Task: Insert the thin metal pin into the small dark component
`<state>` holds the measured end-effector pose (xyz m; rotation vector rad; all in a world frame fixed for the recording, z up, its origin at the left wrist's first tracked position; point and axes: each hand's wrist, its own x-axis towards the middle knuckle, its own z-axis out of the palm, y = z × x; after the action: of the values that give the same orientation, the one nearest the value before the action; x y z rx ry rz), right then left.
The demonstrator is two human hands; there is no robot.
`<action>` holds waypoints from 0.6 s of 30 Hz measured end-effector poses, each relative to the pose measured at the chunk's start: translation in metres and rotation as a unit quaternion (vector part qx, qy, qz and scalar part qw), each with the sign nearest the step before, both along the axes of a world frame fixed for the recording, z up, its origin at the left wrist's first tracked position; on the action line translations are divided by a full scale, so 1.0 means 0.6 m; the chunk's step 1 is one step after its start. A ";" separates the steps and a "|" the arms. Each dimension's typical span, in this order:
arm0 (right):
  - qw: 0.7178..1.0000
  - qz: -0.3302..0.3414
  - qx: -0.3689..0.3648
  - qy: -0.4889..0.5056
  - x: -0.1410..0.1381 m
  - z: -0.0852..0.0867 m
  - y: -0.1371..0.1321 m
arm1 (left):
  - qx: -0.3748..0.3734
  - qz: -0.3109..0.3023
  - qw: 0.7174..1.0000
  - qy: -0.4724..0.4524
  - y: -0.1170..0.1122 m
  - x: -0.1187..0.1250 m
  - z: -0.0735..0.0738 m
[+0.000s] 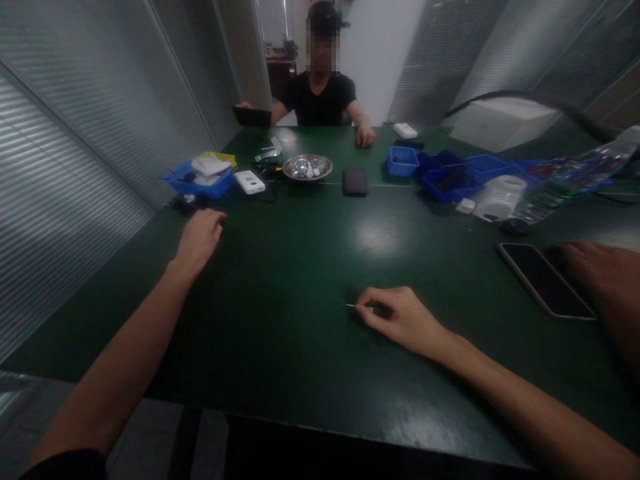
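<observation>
My right hand [400, 317] is low over the middle of the green table [280, 280], thumb and forefinger pinched together. Between their tips is a thin silvery pin-like piece [349, 305] pointing left; it is too small to name exactly. On the left, my left hand [199, 235] is stretched forward, palm down, with loosely bent fingers apart and nothing visible in them. Just beyond it sits a blue tray [213, 190] holding white packets and a yellow item. A white device [250, 181] with dark markings lies to the right of this tray.
A metal bowl [295, 175] with small white pieces and a black square pad [355, 181] lie farther back. Blue bins [403, 162], a plastic bottle [575, 177] and a phone [545, 280] are rightward. Another person's hand [600, 267] is beside the phone; a person [323, 100] sits opposite.
</observation>
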<state>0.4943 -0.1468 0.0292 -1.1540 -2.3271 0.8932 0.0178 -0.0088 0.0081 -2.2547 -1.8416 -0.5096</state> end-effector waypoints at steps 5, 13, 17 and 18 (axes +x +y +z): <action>1.000 0.002 0.008 -0.006 0.002 -0.002 0.000 | -0.017 -0.007 0.999 0.029 0.003 0.007 -0.001; 1.000 0.000 0.003 -0.004 0.000 0.000 0.000 | -0.005 0.038 0.999 -0.011 -0.001 0.000 0.001; 1.000 -0.005 0.000 -0.006 -0.001 0.004 -0.002 | -0.010 0.024 0.999 -0.045 -0.003 -0.002 0.005; 1.000 -0.004 -0.001 -0.005 -0.001 0.005 -0.002 | -0.012 0.021 0.998 -0.053 -0.003 -0.002 0.006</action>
<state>0.4937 -0.1479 0.0322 -1.1712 -2.3288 0.8894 0.0168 -0.0107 0.0117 -2.2402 -1.9508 -0.6151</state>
